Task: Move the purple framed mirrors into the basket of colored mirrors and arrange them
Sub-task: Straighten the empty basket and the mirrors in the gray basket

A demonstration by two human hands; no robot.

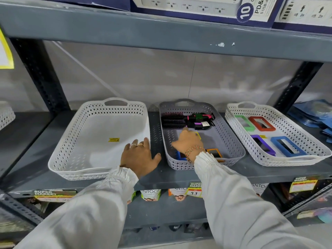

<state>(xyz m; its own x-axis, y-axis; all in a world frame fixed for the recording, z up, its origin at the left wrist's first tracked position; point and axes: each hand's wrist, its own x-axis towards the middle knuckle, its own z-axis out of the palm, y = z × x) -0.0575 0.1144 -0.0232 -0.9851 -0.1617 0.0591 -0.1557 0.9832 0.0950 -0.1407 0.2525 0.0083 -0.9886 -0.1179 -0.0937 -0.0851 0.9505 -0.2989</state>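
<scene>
A purple framed mirror point(264, 145) lies in the white basket point(233, 121) at the right, beside green point(245, 123), red point(262, 124) and blue point(287, 146) framed mirrors. My right hand point(188, 141) reaches palm down into the grey middle basket point(231, 139). A yellow frame point(198, 136) peeks out from under its fingers; whether the hand grips it is hidden. A blue mirror point(179, 156) and an orange mirror point(214, 153) lie near my wrist. My left hand point(139, 155) rests flat on the right rim of the left white basket point(71, 148), fingers apart.
Two black round hairbrushes point(174, 121) with pink and purple handles lie at the back of the grey basket. The left white basket holds only a yellow sticker point(113, 140). A grey shelf beam point(161, 31) runs overhead. Blue packets point(314, 115) lie at the far right.
</scene>
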